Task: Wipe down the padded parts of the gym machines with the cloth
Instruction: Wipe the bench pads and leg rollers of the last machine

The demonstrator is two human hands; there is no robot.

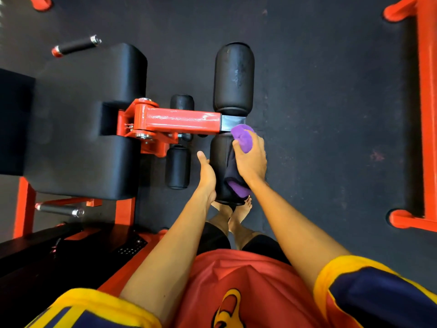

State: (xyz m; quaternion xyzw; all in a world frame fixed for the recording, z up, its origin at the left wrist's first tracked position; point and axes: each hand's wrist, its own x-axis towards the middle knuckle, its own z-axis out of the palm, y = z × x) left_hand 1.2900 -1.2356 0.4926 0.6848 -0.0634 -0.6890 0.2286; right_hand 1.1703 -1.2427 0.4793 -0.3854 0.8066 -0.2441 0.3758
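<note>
Purple cloth (243,138) bunched under the curled fingers of the right hand (251,159) and pressed on the near big roller (220,159), at its far end, just beside the grey metal joint (233,123) of the red arm (182,120). Hangs also down the right side of this roller, below the wrist. Left hand (208,176) laid against the left side of the same roller, thumb straight along it, other fingers hidden behind the padding, so cannot tell if gripping or only pressing. Long axis of the roller running straight away from the body, in one line with the far big roller (234,79) on the other side of the joint. Probably next: carrying the cloth forward over the joint onto that far roller, the right hand being nearer to it than the left. Counted: one cloth, two hands, four rollers, namely the two big ones plus the far small roller (182,102) and the near small roller (177,168), both closer to the seat; one wide flat pad (82,119) at the left; two bar grips, far handle (75,46) and near handle (59,210).
</note>
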